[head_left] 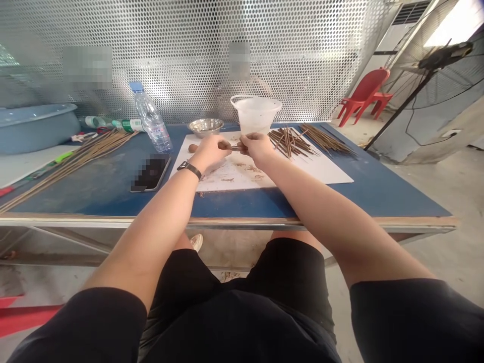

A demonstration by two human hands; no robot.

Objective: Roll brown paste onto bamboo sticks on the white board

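Note:
My left hand (210, 150), with a dark band on the wrist, is closed in a pinch over a white board (302, 164). Close to it, my right hand (257, 147) is pinched too. Between the fingertips of both runs a short stretch of a thin brown stick (235, 148); the rest of it is hidden by my fingers. A rounded brown lump (193, 148) shows at the left hand's outer side. Brown crumbs (242, 168) are scattered on the board below. Right of my right hand lies a loose pile of brown sticks (289, 142).
Behind my hands stand a metal bowl (206, 126) and a white translucent bucket (257, 112). More brown sticks (327, 139) lie at right. To the left are a water bottle (152, 118), a phone (151, 173), long thin sticks (81, 160) and a blue basin (36, 128). A perforated metal panel (181, 60) closes the back.

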